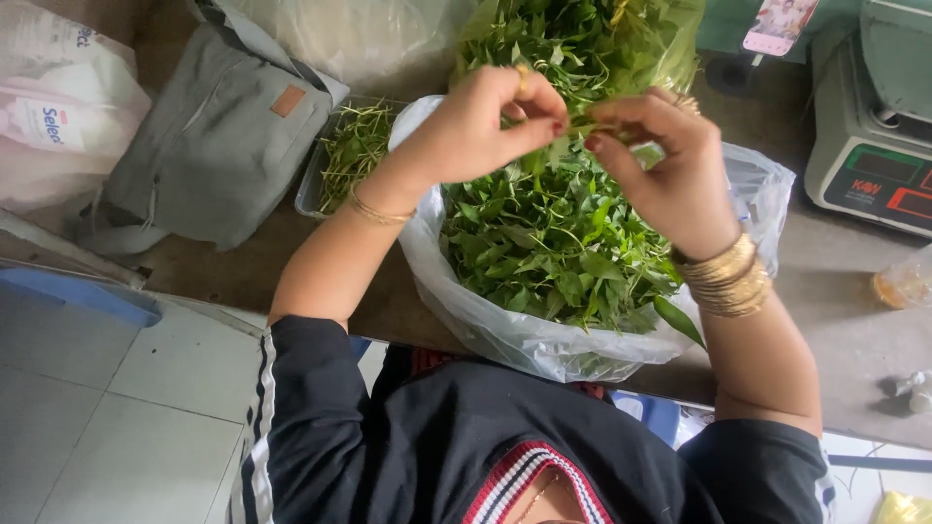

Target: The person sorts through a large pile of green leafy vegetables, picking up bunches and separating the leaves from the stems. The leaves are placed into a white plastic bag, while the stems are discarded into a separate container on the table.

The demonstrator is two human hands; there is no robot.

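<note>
Leaf pile (558, 247): we judge it light, soft and springy, easily bruised; it fills the open white plastic bag (505, 335) at the near middle of the counter, a heap of dark green pointed leaves on thin stems.
Bag: thin, limp film, slippery we think; best taken by its rolled rim, not its sagging wall.
Far bag of greens (592, 39): a second, clear bag just behind the first, holding the same leaves.
Tray of stems (354, 146): left of the white bag, a shallow tray of bare pale-green stalks (stripped, by the look of them).
Sprig (573, 131): we see one slender stem pinched between both hands above the pile; we judge it weak and easily snapped, so hold it by the stalk, not the leaf.
Left hand (481, 126): fingertips closed on the sprig's left end.
Right hand (665, 170): thumb and forefinger nipping the sprig's right end, other fingers curled.
</note>
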